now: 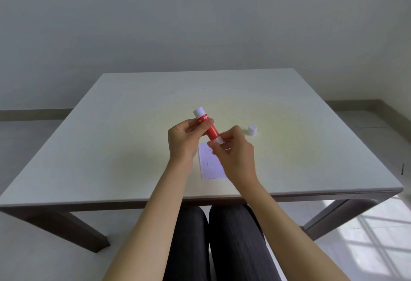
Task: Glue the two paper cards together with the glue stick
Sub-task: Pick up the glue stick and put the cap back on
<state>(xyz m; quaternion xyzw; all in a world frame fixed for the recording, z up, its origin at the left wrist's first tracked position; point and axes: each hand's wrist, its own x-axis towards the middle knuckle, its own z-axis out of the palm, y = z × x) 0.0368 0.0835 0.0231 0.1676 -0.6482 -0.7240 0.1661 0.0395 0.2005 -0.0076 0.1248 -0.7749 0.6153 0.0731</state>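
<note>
A red glue stick [209, 126] with white ends is held tilted above the table, its far end pointing up and away. My left hand [185, 141] grips its red barrel. My right hand [233, 154] pinches the near white end of the glue stick with its fingertips. The stick's white cap [252, 130] stands apart on the table, to the right of my hands. Below my hands a white paper card [210, 165] with small printed marks lies flat on the table, partly hidden by my right hand. I cannot tell whether a second card lies under it.
The white table [111, 147] has its near edge just below the card. A pale wall stands behind it. My legs in dark trousers [218, 247] show under the near edge. Table legs angle down at left and right.
</note>
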